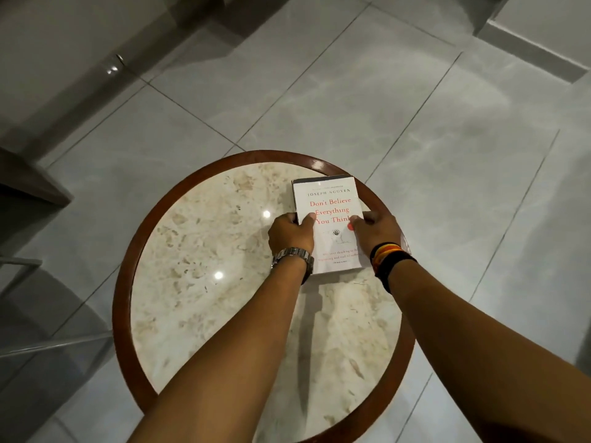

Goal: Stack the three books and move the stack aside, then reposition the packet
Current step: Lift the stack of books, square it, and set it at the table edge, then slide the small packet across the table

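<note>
a: where's the stack (329,219) sitting?

b: on the far right part of the round table (204,251), its right side near the wooden rim, long axis running away from the person.

a: and the hands?

b: left hand (289,235) clasps the left long edge, right hand (377,233) the right one, thumbs pressed on the white cover. the stack lies squarely between them, neither nearer.

a: the packet?

b: can't see it from here.
</note>
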`<action>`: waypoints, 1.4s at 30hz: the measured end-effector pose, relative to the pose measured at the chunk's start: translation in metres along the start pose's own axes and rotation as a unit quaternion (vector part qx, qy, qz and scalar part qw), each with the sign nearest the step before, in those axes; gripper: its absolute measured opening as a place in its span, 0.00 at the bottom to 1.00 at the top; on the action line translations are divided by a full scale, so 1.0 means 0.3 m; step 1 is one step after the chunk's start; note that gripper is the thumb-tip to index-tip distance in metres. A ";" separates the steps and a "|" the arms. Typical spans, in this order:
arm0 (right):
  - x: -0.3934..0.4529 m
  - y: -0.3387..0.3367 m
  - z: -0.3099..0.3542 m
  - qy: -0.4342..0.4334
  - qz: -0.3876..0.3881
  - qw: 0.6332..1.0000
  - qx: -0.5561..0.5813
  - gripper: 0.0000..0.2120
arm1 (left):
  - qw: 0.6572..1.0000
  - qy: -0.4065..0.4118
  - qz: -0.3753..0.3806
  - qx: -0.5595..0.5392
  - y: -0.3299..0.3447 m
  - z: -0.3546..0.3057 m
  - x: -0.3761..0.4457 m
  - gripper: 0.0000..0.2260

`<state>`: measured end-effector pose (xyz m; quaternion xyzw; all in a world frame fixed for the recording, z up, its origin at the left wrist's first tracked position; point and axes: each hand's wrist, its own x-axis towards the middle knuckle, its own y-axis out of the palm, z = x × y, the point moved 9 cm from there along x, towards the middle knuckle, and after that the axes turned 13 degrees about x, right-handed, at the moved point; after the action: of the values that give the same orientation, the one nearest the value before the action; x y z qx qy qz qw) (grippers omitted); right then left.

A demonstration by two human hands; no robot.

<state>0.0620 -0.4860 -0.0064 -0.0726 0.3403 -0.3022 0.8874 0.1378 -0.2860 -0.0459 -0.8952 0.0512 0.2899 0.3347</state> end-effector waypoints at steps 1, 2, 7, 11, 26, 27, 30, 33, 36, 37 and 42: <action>0.001 -0.001 0.002 -0.006 -0.003 1.000 0.001 0.05 | 1.000 0.000 -0.007 0.003 0.001 -0.002 -0.003 0.12; 0.000 -0.002 0.006 -0.014 -0.008 1.000 0.003 0.03 | 1.000 0.000 -0.014 0.007 -0.001 -0.002 -0.008 0.12; -0.020 -0.015 0.016 0.004 -0.038 0.999 -0.009 0.15 | 0.999 0.018 -0.028 0.043 -0.024 0.000 -0.018 0.15; -0.080 -0.045 0.049 -0.039 -0.068 0.996 -0.045 0.21 | 0.992 0.082 -0.060 0.074 -0.160 0.049 -0.030 0.17; -0.788 0.390 -0.408 -0.088 0.038 0.977 -0.191 0.27 | 0.871 0.171 -0.191 0.419 -0.648 0.789 -0.004 0.30; -0.820 0.426 -0.443 -0.071 0.043 0.972 -0.222 0.31 | 0.869 0.176 -0.189 0.423 -0.648 0.796 -0.002 0.30; -0.884 0.499 -0.498 -0.043 0.037 0.951 -0.303 0.33 | 0.865 0.179 -0.180 0.433 -0.647 0.794 0.006 0.31; -0.889 0.554 -0.494 -0.018 0.016 0.947 -0.321 0.25 | 0.867 0.180 -0.179 0.429 -0.656 0.787 0.001 0.31; -0.848 0.627 -0.416 -0.038 0.005 0.955 -0.293 0.24 | 0.873 0.182 -0.171 0.420 -0.656 0.791 0.001 0.31; -0.826 0.664 -0.371 -0.055 0.002 0.959 -0.278 0.24 | 0.875 0.180 -0.169 0.416 -0.656 0.794 0.003 0.31; -0.679 0.902 -0.102 -0.125 -0.019 0.973 -0.194 0.23 | 0.874 0.184 -0.178 0.413 -0.656 0.800 0.007 0.32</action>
<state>0.0547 -0.1460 -0.0060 -0.2872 0.2779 -0.2353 0.8860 0.0794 0.0168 -0.0809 -0.7068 0.0664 0.0080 0.7043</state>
